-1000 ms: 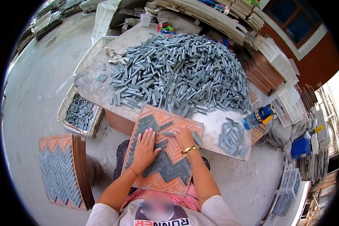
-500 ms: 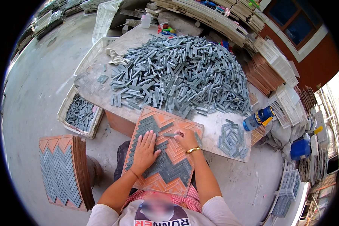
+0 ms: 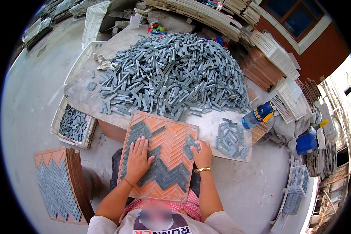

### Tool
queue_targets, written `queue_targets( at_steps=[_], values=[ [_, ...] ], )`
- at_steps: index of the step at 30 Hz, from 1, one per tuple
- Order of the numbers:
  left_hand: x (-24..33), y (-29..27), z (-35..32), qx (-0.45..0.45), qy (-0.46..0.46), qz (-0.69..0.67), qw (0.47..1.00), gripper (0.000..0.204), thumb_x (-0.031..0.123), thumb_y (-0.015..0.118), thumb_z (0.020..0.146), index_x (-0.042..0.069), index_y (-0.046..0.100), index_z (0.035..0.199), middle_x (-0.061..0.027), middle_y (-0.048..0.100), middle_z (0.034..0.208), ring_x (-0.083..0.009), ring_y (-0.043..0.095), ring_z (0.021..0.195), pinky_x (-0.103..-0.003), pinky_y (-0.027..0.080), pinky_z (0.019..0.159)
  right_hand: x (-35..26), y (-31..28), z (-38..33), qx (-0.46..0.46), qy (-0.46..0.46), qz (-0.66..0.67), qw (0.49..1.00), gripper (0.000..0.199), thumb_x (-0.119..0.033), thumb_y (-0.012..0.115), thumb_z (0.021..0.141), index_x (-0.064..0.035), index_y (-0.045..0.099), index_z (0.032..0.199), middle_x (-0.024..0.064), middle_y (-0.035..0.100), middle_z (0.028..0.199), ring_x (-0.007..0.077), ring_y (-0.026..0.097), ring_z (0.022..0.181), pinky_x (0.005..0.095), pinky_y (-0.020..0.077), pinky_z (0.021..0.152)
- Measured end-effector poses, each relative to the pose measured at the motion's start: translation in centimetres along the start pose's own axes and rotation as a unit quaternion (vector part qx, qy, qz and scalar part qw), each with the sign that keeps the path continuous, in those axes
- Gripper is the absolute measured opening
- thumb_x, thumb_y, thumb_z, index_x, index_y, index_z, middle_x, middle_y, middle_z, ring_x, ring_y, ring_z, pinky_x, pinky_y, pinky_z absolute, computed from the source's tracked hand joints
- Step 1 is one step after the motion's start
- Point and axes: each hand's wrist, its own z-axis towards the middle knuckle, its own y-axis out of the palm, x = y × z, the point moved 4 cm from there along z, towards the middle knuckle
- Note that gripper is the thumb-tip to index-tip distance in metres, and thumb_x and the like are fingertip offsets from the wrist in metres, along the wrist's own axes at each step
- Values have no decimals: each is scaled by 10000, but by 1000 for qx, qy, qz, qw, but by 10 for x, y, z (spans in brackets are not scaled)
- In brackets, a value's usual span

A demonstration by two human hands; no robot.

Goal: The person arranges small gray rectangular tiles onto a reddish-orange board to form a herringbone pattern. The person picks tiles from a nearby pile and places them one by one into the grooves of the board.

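An orange mould tray (image 3: 175, 156) with a herringbone pattern of slots rests across my lap, its far end against the table. Dark grey stone strips (image 3: 165, 175) fill its left side and a zigzag band near me. A few more sit by its right edge, and orange slots show between. Lying flat on the left part of the tray, my left hand (image 3: 139, 156) has its fingers stretched out. My right hand (image 3: 202, 154) is at the tray's right edge, fingers bent in a pinch on a grey stone strip (image 3: 192, 147) beside the others there.
A large heap of grey stone strips (image 3: 175, 74) covers the table (image 3: 85, 95). A smaller group of strips (image 3: 232, 136) and a blue bottle (image 3: 258, 115) are at the right. Left stand a crate of strips (image 3: 72, 123) and a stack of filled trays (image 3: 58, 185).
My right hand has moved from the tray's middle to its right edge, carrying the strip away from the centre. My left hand stays flat on the tray. The whole view has shifted slightly.
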Motion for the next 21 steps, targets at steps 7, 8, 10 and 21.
queue_targets(
  at_steps=[7, 8, 10, 21],
  values=[
    [2, -1, 3, 8, 1, 2, 1000, 682, 315, 633, 823, -1, 381, 1373, -165, 360, 1443, -304, 311, 1356, -452, 220, 1116, -44, 55, 68, -11, 6, 71, 997, 269, -206, 730, 739, -61, 598, 923, 115, 620, 873, 299, 608, 761, 409, 485, 673],
    [1, -2, 3, 9, 0, 1, 1000, 682, 314, 635, 822, 0, 382, 1372, -164, 360, 1443, -303, 311, 1355, -451, 223, 1115, -52, 62, 80, -13, 43, 46, 998, 281, -213, 733, 736, -56, 592, 921, 121, 628, 873, 305, 613, 774, 414, 487, 678],
    [2, -1, 4, 12, 5, 1, 1000, 682, 311, 637, 820, 1, 383, 1372, -163, 362, 1442, -300, 314, 1354, -450, 225, 1113, -56, 72, 93, -7, 87, 3, 996, 303, -220, 738, 730, -47, 586, 926, 129, 641, 866, 315, 621, 784, 421, 492, 686],
    [1, -3, 1, 4, 0, -18, 1000, 675, 300, 627, 835, 1, 370, 1383, -164, 348, 1452, -303, 305, 1360, -453, 206, 1122, -23, 49, 52, 8, 1, 111, 994, 180, -71, 715, 711, -32, 650, 874, 93, 641, 765, 195, 621, 655, 311, 504, 616]
  ],
)
